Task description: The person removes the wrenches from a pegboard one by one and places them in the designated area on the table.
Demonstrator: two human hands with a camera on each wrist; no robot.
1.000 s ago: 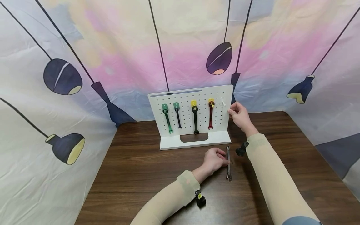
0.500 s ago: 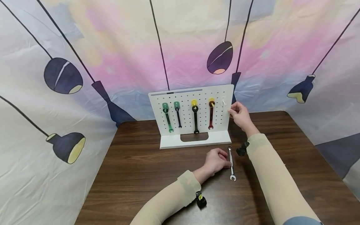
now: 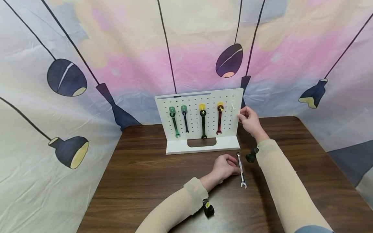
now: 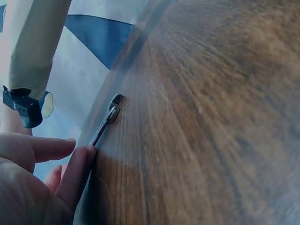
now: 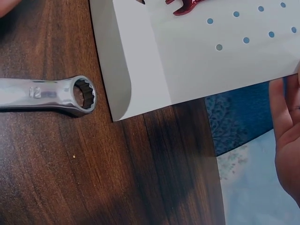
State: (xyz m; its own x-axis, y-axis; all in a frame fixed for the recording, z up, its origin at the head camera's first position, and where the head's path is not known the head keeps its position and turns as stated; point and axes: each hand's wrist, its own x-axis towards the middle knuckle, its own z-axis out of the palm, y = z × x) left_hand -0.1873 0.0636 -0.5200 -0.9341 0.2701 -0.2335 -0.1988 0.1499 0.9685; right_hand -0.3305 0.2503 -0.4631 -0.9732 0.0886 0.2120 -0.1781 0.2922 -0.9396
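Observation:
A silver combination wrench [image 3: 241,171] lies flat on the table in the head view, its ring end near the board and its open end toward me. My left hand [image 3: 223,167] is just left of it, with loosely bent fingers; in the left wrist view a fingertip [image 4: 89,152] touches or nearly touches the shank. My right hand [image 3: 250,120] pinches the right edge of a white pegboard stand [image 3: 230,124]. The right wrist view shows the wrench's ring end [image 5: 84,95] a little apart from the board's base.
On the pegboard hang a green wrench [image 3: 175,123], a small dark wrench [image 3: 185,121], a black wrench [image 3: 203,124] and a red wrench [image 3: 220,121]. A clear hook [image 3: 232,106] sits at its upper right. Behind the wooden table [image 3: 140,181] hangs a printed cloth [image 3: 131,48].
The silver wrench has turned from its edge to flat, and its open end has swung to the right. My left hand has shifted very slightly right. My right hand stays at the board's edge.

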